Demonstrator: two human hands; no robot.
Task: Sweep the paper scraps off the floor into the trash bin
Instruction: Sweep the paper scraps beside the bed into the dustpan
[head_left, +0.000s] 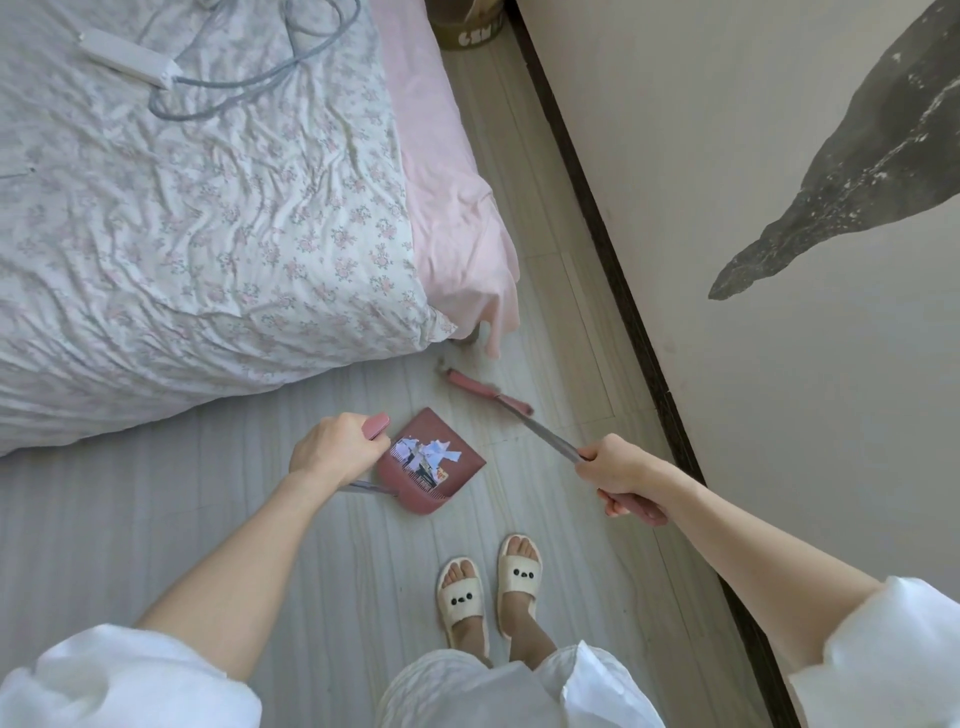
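We look down at our own two bare hands over a pale wood-grain floor beside a bed. Our left hand has its grip clamped around the pink handle end of a dustpan, whose pink tray sits on the floor just ahead of our feet. Torn paper scraps, white with bits of colour, lie piled inside the tray. Our right hand has its grip clamped on the long handle of a broom; the handle slants forward and left, and the pink broom head rests on the floor near the bed's corner, just beyond the dustpan. A trash bin stands at the top of the view, well apart from the dustpan, between the bed and the wall. Our feet wear cream slippers. A white power strip lies on the floral bedcover.
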